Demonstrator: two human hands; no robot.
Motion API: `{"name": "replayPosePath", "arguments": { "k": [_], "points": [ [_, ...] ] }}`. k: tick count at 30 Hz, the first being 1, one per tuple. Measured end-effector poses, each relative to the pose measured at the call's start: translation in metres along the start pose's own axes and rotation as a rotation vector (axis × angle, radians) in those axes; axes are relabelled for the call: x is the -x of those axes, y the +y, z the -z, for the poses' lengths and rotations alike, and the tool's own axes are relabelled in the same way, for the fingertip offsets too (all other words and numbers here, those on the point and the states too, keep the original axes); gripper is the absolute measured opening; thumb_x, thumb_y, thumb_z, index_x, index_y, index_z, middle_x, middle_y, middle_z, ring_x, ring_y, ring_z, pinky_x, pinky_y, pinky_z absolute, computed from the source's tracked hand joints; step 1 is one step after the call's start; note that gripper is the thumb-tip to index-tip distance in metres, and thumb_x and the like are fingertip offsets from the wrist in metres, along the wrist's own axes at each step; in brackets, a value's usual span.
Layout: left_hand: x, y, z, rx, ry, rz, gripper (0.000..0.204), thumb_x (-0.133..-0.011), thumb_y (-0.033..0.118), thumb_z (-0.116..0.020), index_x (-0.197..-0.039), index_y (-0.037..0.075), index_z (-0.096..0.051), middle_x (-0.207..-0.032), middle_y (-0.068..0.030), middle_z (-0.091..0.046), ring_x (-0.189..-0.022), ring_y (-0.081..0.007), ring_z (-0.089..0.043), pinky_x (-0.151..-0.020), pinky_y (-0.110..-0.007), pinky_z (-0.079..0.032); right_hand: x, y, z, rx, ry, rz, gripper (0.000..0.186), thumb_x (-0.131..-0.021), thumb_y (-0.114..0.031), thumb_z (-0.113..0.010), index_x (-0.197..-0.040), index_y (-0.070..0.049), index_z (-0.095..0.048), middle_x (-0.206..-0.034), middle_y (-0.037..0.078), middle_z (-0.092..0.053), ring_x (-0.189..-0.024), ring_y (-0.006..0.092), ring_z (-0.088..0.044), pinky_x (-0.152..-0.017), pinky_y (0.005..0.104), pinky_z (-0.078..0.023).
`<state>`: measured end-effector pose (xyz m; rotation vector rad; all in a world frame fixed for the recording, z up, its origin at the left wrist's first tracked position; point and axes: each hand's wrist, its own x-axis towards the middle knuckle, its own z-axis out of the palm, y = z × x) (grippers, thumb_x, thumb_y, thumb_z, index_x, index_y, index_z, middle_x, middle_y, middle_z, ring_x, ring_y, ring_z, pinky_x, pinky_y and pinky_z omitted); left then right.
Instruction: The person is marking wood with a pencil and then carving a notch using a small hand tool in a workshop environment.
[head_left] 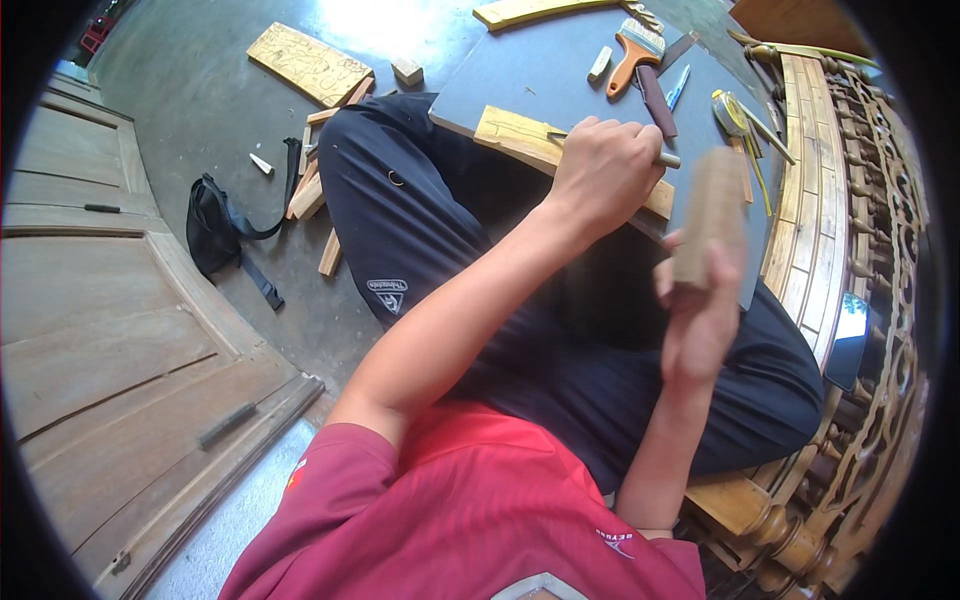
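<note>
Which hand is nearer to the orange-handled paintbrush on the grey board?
The left hand. It grips a chisel on the wood strip, just below the paintbrush. The right hand holds a wooden mallet farther down.

Worn shirt (470,510) is red with a small white mark; trousers (420,220) are dark navy with a white emblem. Work board (560,70) is grey, and the strip (530,140) on it is pale yellow wood bearing pencilled lines. The brush (632,55) has an orange handle; the bag (215,225) on the floor is black.
</note>
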<state>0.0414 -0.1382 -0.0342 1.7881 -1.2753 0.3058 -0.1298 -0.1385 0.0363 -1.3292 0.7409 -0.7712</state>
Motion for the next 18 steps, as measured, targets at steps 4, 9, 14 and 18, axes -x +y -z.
{"name": "replayPosePath", "arguments": {
  "k": [4, 9, 14, 18],
  "points": [
    [0.0, 0.001, -0.001, 0.007, 0.019, -0.02, 0.02, -0.086, 0.021, -0.074, -0.08, 0.009, -0.059, -0.075, -0.0076, -0.066, -0.074, -0.03, -0.067, -0.071, -0.043, -0.048, -0.008, 0.015, -0.004, 0.125, 0.088, 0.079, 0.047, -0.111, -0.04, -0.046, -0.144, -0.007, -0.048, -0.106, 0.01, -0.064, -0.069, 0.0134, -0.055, -0.06, 0.0271, -0.042],
    [0.0, 0.001, 0.002, -0.029, 0.054, -0.032, 0.019, -0.089, 0.021, -0.073, -0.081, 0.008, -0.061, -0.078, -0.0068, -0.064, -0.074, -0.0285, -0.066, -0.071, -0.041, -0.048, 0.003, -0.004, 0.015, -0.009, 0.094, -0.014, 0.048, -0.11, -0.036, -0.048, -0.149, -0.009, -0.04, -0.105, 0.012, -0.064, -0.067, 0.0146, -0.057, -0.059, 0.0259, -0.042],
    [-0.002, 0.003, -0.007, -0.054, -0.002, -0.094, 0.018, -0.09, 0.022, -0.073, -0.085, 0.008, -0.063, -0.08, -0.0069, -0.064, -0.075, -0.028, -0.066, -0.072, -0.041, -0.048, -0.004, -0.015, 0.046, 0.016, 0.272, 0.073, 0.049, -0.11, -0.039, -0.05, -0.146, -0.006, -0.045, -0.11, 0.013, -0.063, -0.078, 0.0149, -0.059, -0.07, 0.0272, -0.047],
    [-0.01, 0.01, -0.019, -0.049, -0.145, -0.134, 0.019, -0.086, 0.024, -0.077, -0.086, 0.008, -0.066, -0.095, -0.0075, -0.067, -0.084, -0.0263, -0.067, -0.077, -0.039, -0.049, -0.01, -0.002, 0.061, 0.069, 0.453, 0.189, 0.06, -0.109, -0.031, -0.055, -0.158, -0.005, -0.032, -0.117, 0.017, -0.06, -0.087, 0.0182, -0.064, -0.088, 0.0335, -0.055]
  ]
}}
